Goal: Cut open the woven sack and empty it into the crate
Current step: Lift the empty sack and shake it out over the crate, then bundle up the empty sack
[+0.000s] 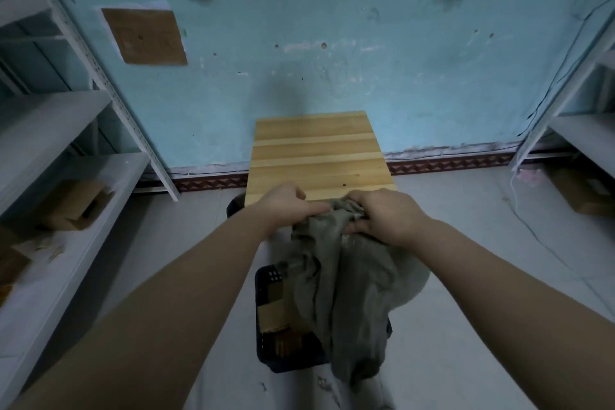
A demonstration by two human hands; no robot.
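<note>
A limp grey-brown woven sack [339,283] hangs in the middle of the view, held up by its bunched top end. My left hand [286,206] and my right hand [382,215] both grip that top end, close together. The sack's lower end dangles over a dark blue plastic crate [266,280] on the floor. Brown cardboard boxes [274,313] lie inside the crate, partly hidden by the sack. No cutting tool shows.
A small wooden table [319,156] stands just beyond my hands against the turquoise wall. White metal shelving [60,183] runs along the left, holding a cardboard box [75,205]. More shelving [579,130] stands at the right, with cables and a box on the floor.
</note>
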